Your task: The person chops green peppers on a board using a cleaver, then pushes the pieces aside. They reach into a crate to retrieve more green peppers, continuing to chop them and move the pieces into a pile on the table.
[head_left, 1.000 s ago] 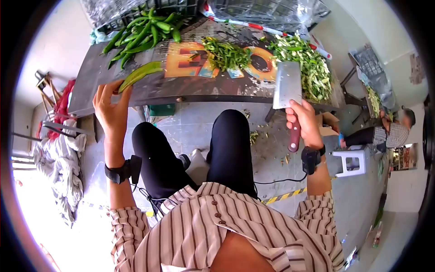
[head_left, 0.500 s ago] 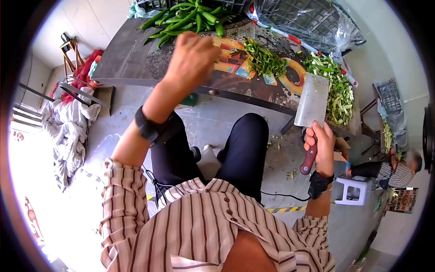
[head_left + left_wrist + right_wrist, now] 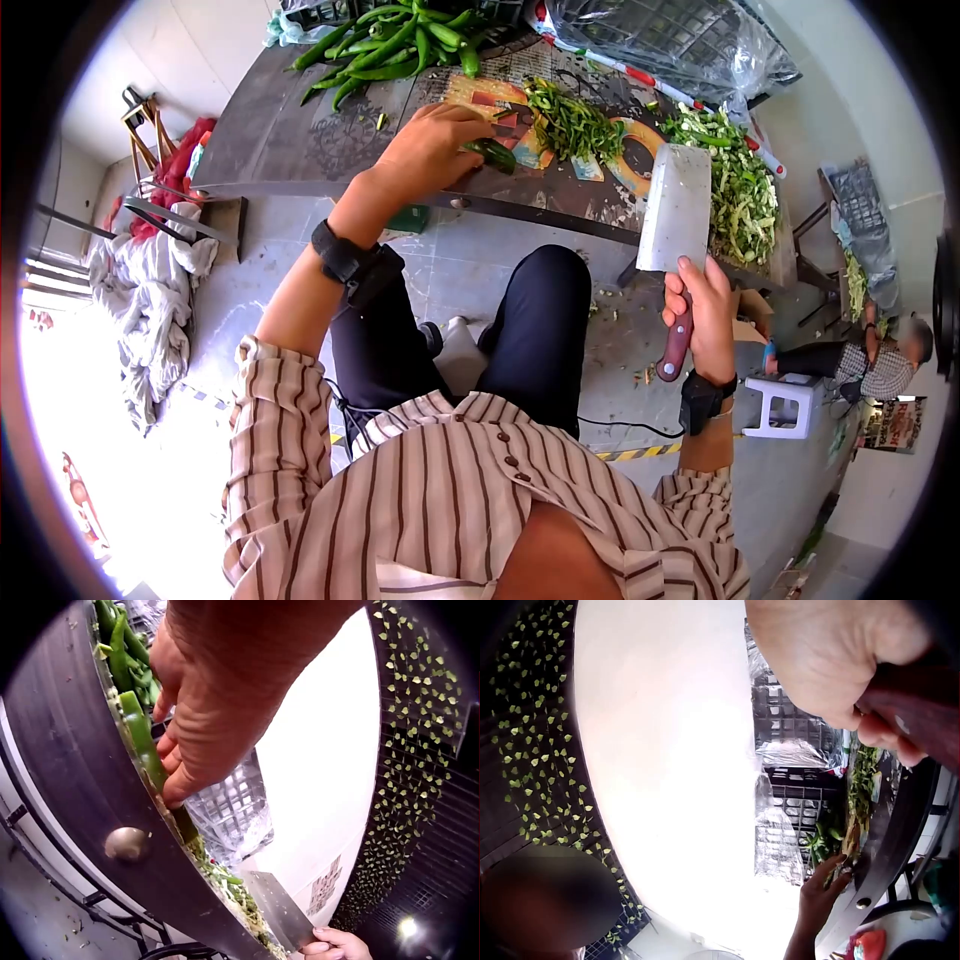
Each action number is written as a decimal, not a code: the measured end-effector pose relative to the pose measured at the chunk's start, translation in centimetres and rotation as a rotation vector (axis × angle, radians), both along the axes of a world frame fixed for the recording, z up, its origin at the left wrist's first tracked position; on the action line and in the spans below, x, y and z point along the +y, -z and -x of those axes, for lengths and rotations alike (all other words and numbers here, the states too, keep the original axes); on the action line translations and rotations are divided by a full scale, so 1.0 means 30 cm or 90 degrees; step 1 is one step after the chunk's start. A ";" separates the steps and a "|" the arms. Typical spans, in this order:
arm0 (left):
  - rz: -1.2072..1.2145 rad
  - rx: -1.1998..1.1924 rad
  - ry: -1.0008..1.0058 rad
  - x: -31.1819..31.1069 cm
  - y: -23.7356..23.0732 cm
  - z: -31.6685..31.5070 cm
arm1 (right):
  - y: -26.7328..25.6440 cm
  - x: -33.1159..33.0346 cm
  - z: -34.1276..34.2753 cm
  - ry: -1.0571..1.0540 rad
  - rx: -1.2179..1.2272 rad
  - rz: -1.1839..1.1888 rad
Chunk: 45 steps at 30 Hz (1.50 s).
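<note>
My left hand (image 3: 425, 150) is low over the table near its front edge, its fingers bent around a green pepper (image 3: 492, 153). In the left wrist view the pepper (image 3: 137, 724) lies lengthwise along the tabletop with its glossy skin showing, and the fingertips grip it midway. Part of it is hidden beneath the hand. On the right, my right hand (image 3: 708, 305) holds a cleaver (image 3: 676, 205) by its dark red handle, the broad blade raised and pointing away from me. The blade overlaps the edge of a heap of chopped pepper (image 3: 735, 205).
Whole green peppers (image 3: 395, 45) are piled at the back left of the table (image 3: 270, 130). A smaller heap of sliced pepper (image 3: 575, 125) lies mid-table. Plastic-wrapped crates (image 3: 670, 50) stand behind. Farther right, another person (image 3: 880, 370) sits beside a white stool (image 3: 782, 405).
My left hand has carried the pepper from the left edge rightward onto the table; its pale inner side showed before, dark skin shows now. The right hand keeps hold of the cleaver.
</note>
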<state>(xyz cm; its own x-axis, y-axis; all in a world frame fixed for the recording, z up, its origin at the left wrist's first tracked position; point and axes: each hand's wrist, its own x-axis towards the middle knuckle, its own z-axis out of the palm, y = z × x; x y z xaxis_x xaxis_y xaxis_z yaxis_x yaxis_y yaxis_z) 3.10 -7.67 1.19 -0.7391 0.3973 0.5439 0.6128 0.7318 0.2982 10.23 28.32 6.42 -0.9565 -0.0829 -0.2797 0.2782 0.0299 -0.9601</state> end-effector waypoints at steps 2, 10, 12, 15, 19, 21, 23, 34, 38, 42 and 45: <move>-0.009 -0.011 -0.017 -0.004 0.016 -0.003 | 0.000 -0.019 0.007 -0.012 0.006 0.001; -0.201 -0.002 -0.017 0.109 0.057 -0.084 | -0.011 -0.139 0.067 -0.150 0.104 -0.065; -0.155 0.034 -0.026 0.118 0.066 -0.083 | -0.014 -0.171 0.096 -0.160 0.116 -0.104; -0.146 0.074 -0.054 0.134 0.071 -0.078 | -0.039 -0.229 0.126 -0.288 0.190 -0.278; -0.135 0.109 -0.086 0.158 0.085 -0.075 | -0.076 -0.289 0.159 -0.368 0.205 -0.352; -0.131 0.109 -0.098 0.168 0.085 -0.075 | -0.096 -0.311 0.164 -0.375 0.205 -0.366; -0.130 0.108 -0.110 0.168 0.081 -0.079 | -0.122 -0.328 0.167 -0.389 0.188 -0.387; -0.108 0.136 -0.098 0.170 0.098 -0.070 | -0.122 -0.342 0.178 -0.420 0.265 -0.497; -0.108 0.139 -0.097 0.170 0.099 -0.069 | -0.098 -0.333 0.197 -0.453 0.310 -0.497; -0.102 0.118 -0.110 0.178 0.087 -0.077 | -0.160 -0.364 0.195 -0.449 0.199 -0.553; -0.104 0.106 -0.120 0.183 0.084 -0.080 | -0.142 -0.356 0.207 -0.470 0.281 -0.560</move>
